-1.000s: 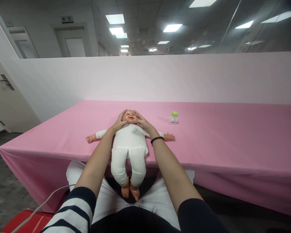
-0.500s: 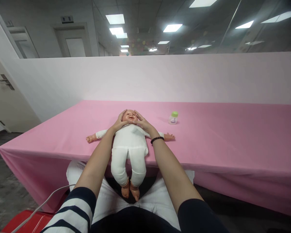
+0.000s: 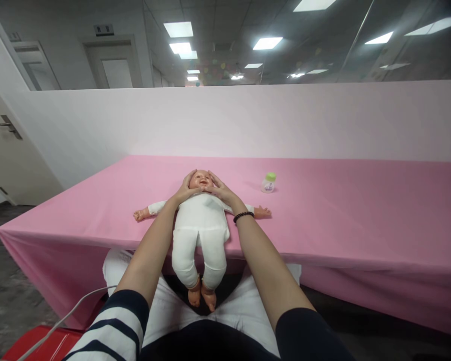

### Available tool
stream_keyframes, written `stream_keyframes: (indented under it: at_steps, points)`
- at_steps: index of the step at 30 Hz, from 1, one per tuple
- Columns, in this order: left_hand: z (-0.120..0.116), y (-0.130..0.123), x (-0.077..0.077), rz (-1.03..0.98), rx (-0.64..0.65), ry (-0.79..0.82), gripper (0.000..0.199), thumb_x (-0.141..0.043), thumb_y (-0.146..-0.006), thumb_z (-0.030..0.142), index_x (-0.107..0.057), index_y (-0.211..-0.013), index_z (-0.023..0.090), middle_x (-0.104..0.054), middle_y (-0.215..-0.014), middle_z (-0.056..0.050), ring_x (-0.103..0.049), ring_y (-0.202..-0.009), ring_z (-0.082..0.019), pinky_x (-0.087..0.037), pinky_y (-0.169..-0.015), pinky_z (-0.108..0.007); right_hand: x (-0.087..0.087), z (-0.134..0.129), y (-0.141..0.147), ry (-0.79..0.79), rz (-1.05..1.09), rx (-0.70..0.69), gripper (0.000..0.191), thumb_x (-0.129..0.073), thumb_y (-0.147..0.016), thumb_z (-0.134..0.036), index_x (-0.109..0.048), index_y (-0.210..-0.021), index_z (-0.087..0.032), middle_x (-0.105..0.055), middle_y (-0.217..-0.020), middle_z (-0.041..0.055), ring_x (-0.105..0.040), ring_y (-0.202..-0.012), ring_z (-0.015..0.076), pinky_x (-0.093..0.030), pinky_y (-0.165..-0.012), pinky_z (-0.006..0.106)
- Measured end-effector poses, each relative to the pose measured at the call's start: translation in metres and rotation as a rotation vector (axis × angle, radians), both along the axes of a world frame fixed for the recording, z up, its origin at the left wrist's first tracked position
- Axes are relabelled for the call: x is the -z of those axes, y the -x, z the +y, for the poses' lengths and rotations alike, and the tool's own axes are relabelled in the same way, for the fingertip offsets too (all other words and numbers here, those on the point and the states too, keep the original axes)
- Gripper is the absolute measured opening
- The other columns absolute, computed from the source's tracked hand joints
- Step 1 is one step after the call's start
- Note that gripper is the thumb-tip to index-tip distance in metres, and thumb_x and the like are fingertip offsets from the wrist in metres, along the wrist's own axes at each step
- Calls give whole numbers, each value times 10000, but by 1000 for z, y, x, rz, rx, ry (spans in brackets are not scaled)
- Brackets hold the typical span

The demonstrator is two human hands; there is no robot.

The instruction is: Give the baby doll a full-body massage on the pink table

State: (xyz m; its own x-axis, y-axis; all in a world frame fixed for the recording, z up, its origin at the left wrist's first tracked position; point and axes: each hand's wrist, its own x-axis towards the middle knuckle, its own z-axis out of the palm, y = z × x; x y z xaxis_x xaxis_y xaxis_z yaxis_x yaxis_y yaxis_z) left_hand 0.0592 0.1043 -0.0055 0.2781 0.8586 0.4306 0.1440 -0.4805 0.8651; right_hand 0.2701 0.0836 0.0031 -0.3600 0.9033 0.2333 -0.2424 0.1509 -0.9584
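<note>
A baby doll [image 3: 201, 213] in a white fabric suit lies on its back, face up, its arms spread to the sides and its legs hanging over the table's front edge towards my lap. My left hand [image 3: 185, 191] cups the left side of its head, fingers along the cheek and thumb at the chin. On the other side, my right hand [image 3: 221, 191] holds the head the same way, its thumb also by the chin. The two thumbs almost meet below the doll's mouth. A dark beaded bracelet [image 3: 243, 216] circles my right wrist.
A small clear jar with a green lid [image 3: 269, 183] stands right of the doll on the pink-covered table [image 3: 342, 210]. Behind rises a white wall [image 3: 248, 120] with glass above. At lower left are a red object [image 3: 33, 343] and a pale cable [image 3: 65, 317].
</note>
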Motion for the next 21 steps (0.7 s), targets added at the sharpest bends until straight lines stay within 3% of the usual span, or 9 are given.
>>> stream_keyframes:
  at_steps: [4,8,18,21]
  points:
    - [-3,0,0,-11,12,27,1024,-842,-707,477,-324,-1576,321,-226,-1672,-80,-281,-1519,-350,-307,-1225,-474,3,3,-1,-57,-64,53,1010,-898,-691,-346,-376,-1556,-369,-315,-1664,-3,-445,-1459,255,-423,-1188,375]
    - [0,0,-1,16,-9,2,1016,-826,-716,469,-326,-1581,282,-256,-1660,-99,-258,-1527,-346,-274,-1240,-465,4,3,-1,-78,-61,49,999,-891,-710,-361,-367,-1560,-367,-278,-1679,-10,-431,-1469,249,-414,-1194,360]
    - [12,2,3,14,1,-32,915,-734,-735,374,-360,-1566,296,-299,-1647,-62,-211,-1543,-343,-186,-1265,-474,-1,-2,1,-7,48,-26,1033,-886,-660,-321,-373,-1556,-360,-322,-1660,20,-527,-1393,275,-504,-1115,382]
    - [15,2,6,-4,11,-45,913,-742,-728,372,-369,-1557,291,-299,-1646,-67,-224,-1537,-338,-202,-1260,-470,-2,2,3,-16,2,7,905,-810,-734,-381,-396,-1538,-357,-406,-1614,35,-578,-1335,263,-513,-1096,420]
